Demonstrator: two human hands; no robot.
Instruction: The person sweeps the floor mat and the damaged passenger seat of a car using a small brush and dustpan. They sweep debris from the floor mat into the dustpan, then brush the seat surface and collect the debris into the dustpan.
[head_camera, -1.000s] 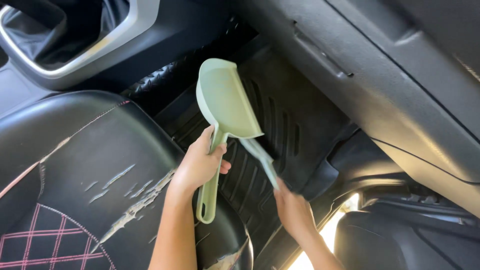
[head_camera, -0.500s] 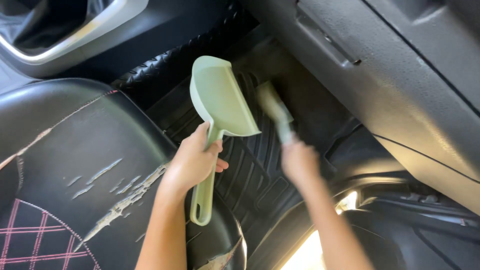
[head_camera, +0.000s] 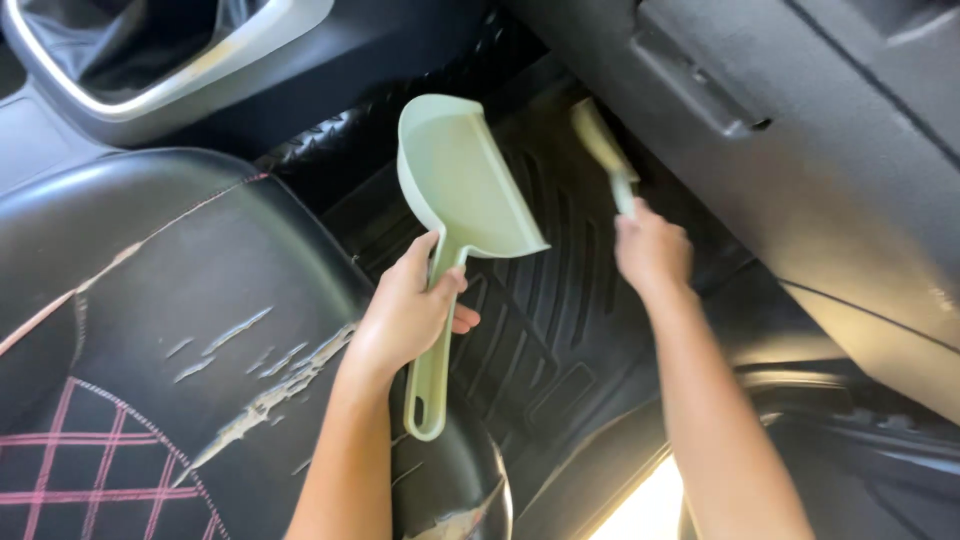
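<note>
My left hand (head_camera: 408, 312) grips the handle of a pale green dustpan (head_camera: 458, 190), held tilted above the black ribbed floor mat (head_camera: 540, 300) of a car footwell. The pan's open side faces right. My right hand (head_camera: 652, 250) holds a small pale green brush (head_camera: 600, 145), its head reaching toward the far part of the mat under the dashboard. The brush and the dustpan are apart.
A worn black seat (head_camera: 170, 330) with pink stitched lines and cracked leather fills the left. The centre console with a silver-rimmed gear boot (head_camera: 150, 60) is top left. The dark dashboard underside (head_camera: 800, 150) spans the right. Bright light shows at the door sill (head_camera: 650, 500).
My right hand has moved the brush up and forward, from beside the dustpan handle to the far end of the mat. The dustpan stays in about the same place.
</note>
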